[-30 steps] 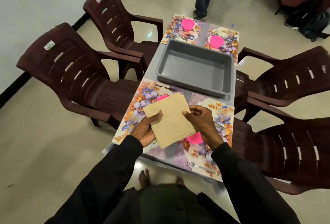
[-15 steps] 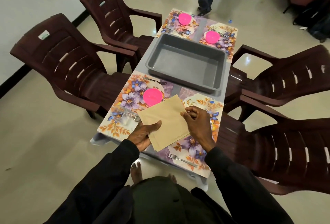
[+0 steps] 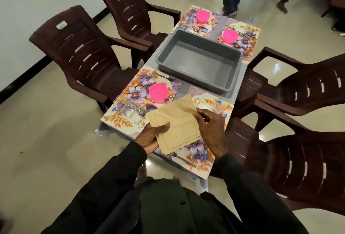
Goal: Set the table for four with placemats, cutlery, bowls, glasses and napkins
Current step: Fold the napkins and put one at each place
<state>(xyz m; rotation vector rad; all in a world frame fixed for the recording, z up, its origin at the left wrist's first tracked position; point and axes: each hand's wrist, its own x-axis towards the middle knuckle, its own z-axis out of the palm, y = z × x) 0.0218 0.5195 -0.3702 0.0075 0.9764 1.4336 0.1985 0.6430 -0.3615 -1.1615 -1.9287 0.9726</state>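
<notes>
A narrow gray table [image 3: 218,27] stands on a pale glossy floor with four dark chairs round it, and an empty tray [image 3: 197,64] sits mid-table between two pairs of floral mats [image 3: 119,120]. We judge this to be the napkin step: pink bowls [image 3: 158,91], a glass [image 3: 127,109] and a fork [image 3: 183,159] are already laid (the near right bowl, if there is one, is hidden, so we cannot count four). We hold the napkins [image 3: 175,122] as a stack just above the near right mat [image 3: 214,107]. The left hand [image 3: 151,136] grips the near left edge, thumb on top. The right hand [image 3: 211,129], fingers curled, pinches the far right edge, seemingly at the top sheet. Next, we think, the right hand must peel off one napkin without dragging a second, then lay it on a mat beside its bowl.
</notes>
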